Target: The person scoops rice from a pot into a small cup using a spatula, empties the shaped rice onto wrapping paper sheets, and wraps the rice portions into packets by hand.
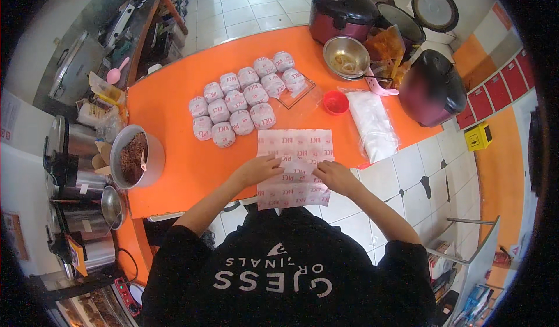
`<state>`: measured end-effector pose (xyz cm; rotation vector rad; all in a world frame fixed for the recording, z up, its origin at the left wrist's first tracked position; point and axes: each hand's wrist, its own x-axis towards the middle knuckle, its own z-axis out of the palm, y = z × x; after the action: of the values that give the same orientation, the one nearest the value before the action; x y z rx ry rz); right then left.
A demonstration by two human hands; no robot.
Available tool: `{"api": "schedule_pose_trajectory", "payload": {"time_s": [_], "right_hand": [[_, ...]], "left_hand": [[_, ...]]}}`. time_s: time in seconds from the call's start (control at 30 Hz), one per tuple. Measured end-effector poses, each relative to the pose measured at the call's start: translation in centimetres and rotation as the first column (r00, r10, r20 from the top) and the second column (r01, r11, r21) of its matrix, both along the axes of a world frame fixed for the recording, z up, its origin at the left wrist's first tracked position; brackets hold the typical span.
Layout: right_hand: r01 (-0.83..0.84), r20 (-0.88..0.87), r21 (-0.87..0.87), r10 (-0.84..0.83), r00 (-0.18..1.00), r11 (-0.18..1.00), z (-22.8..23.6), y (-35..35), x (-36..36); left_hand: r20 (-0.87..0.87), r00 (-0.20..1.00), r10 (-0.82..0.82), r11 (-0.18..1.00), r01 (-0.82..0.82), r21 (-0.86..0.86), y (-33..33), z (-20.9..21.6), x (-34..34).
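From my remote seat I see an orange table (174, 91) on a floor (244, 14) of pale square tiles, with dark patches showing at right. At upper left, a long wood-edged counter (152, 14) runs along a pale wall (46, 16). On my right, orange paint covers part of another wall (503, 164), near dark red panels (492, 98). A metal-framed rack (484, 245) stands lower right. The light looks bright.

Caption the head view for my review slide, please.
Left hand and right hand on a printed paper sheet, wrapped bundles beyond on an orange table.
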<state>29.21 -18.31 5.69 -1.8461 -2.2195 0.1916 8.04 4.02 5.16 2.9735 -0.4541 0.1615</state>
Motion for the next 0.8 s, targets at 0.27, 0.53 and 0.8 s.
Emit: {"api": "schedule_pose_trajectory", "payload": {"time_s": [0.27, 0.53, 0.8], "right_hand": [[0.006, -0.075, 0.034, -0.004, 0.997, 0.999, -4.7, -0.4, -0.2], [0.134, -0.201, -0.055, -0.143, 0.969, 0.989, -4.6, -0.6, 0.3], [0.476, -0.058, -0.311, -0.517, 0.854, 0.823, -1.8, 5.4, -0.9]], "left_hand": [[-0.148, 0.976, 0.157, 0.927, -0.197, -0.319, -2.7, -2.5, -1.5], [-0.224, 0.927, 0.302, 0.821, -0.372, -0.432, -3.8, -4.0, -2.6], [-0.224, 0.729, 0.647, 0.607, -0.67, -0.428, -2.3, -4.1, 4.0]]}}
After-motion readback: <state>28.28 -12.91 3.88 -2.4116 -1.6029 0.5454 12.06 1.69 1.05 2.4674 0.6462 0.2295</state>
